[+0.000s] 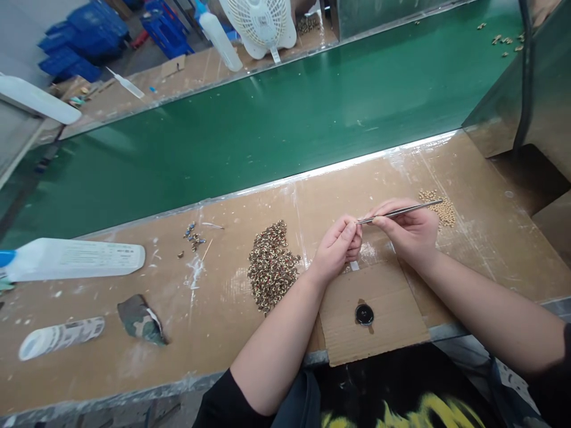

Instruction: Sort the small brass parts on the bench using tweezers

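My right hand (408, 229) grips a pair of metal tweezers (401, 211), their tips pointing left to the fingertips of my left hand (339, 245). The left hand's thumb and fingers are pinched together; whatever lies between them is too small to make out. Left of that hand spreads a heap of small brass-coloured parts (273, 267), some with red specks. Just beyond my right hand lies a patch of small round tan pieces (447, 213). A round black dish (364, 315) rests on a cardboard sheet (339, 342) in front of me.
A green conveyor belt (267, 131) runs behind the brown bench (214, 327). On the left lie a large white bottle (80, 260), a tube-shaped container (62, 337) and a camouflage cloth piece (141, 320). A white fan (263, 24) stands across the belt; a metal guard (504, 95) rises at right.
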### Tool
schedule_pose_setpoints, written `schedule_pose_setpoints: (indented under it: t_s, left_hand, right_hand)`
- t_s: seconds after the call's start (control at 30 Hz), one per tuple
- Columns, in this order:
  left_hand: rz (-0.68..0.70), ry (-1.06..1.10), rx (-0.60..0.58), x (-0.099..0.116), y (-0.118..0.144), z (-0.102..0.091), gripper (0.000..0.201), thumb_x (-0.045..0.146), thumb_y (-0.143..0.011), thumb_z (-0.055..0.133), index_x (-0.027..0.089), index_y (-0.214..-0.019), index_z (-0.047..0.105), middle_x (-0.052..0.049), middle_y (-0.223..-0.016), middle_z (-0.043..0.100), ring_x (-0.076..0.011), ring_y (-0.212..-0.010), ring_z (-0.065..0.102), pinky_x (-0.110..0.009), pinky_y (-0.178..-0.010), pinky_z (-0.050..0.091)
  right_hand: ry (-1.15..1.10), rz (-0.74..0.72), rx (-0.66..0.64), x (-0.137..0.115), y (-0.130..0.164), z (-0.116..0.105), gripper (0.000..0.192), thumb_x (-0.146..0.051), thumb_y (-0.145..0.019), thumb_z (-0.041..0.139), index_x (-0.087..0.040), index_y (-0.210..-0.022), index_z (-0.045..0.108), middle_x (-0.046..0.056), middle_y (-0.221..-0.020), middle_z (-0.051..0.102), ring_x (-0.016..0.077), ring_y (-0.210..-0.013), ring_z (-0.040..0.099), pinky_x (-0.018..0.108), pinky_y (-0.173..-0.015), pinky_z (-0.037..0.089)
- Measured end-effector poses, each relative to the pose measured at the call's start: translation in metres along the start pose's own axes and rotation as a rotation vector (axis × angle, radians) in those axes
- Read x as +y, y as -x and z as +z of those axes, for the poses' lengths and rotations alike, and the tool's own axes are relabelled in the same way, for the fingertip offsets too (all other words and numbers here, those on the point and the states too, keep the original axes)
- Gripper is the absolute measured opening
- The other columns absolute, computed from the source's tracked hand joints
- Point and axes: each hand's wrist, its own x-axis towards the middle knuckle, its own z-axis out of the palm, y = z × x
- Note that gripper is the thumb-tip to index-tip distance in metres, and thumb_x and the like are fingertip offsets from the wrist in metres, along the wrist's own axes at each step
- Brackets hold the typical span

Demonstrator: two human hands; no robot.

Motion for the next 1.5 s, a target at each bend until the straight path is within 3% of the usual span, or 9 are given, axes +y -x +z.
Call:
schedule_pose_setpoints:
  t_s: [0.3,0.57,0.9,1.5]
  left_hand:
    - [0.019,-0.014,0.001,-0.0003,-0.0007,-0.0001,0.045,0.063,-0.099,0.065,0.023,-0.088,0.047,0.011,-0.061,0.025,-0.0048,-0.046,0.015,-0.015,-0.044,0.015]
    - [0.033,-0.012,-0.005,-0.0008,-0.0013,-0.0011,0.045,0.062,-0.1,0.064,0.022,-0.088,0.047,0.012,-0.061,0.026,-0.0044,-0.046,0.016,-0.014,-0.044,0.015]
    - [0.037,0.005,-0.028,-0.0032,-0.0015,-0.004,0.041,0.059,-0.102,0.061,0.022,-0.09,0.048,0.012,-0.06,0.026,-0.0046,-0.046,0.015,-0.015,-0.043,0.015]
    - [0.053,-0.015,-0.013,-0.0027,-0.0023,-0.0031,0.041,0.058,-0.102,0.062,0.022,-0.09,0.048,0.012,-0.06,0.027,-0.0043,-0.046,0.014,-0.015,-0.042,0.014]
  right_hand:
    - [0.011,-0.023,-0.012,0.0001,0.0024,-0.0005,0.005,-0.027,-0.091,0.084,-0.025,-0.093,0.08,0.002,-0.089,0.082,0.0188,-0.082,0.079,0.032,-0.071,0.067]
    - [0.0,-0.097,-0.02,0.0023,0.0041,-0.0014,0.01,-0.022,-0.091,0.083,-0.027,-0.099,0.08,0.002,-0.091,0.081,0.0188,-0.087,0.078,0.033,-0.076,0.067]
    - [-0.064,-0.003,-0.03,-0.0035,-0.0002,-0.0004,0.002,-0.022,-0.091,0.083,-0.024,-0.09,0.082,0.002,-0.086,0.082,0.0166,-0.08,0.08,0.028,-0.073,0.066]
    - [-0.094,0.086,-0.01,-0.0041,-0.0004,0.0004,0.006,-0.027,-0.089,0.086,-0.023,-0.089,0.082,0.002,-0.084,0.083,0.0158,-0.076,0.08,0.026,-0.071,0.067]
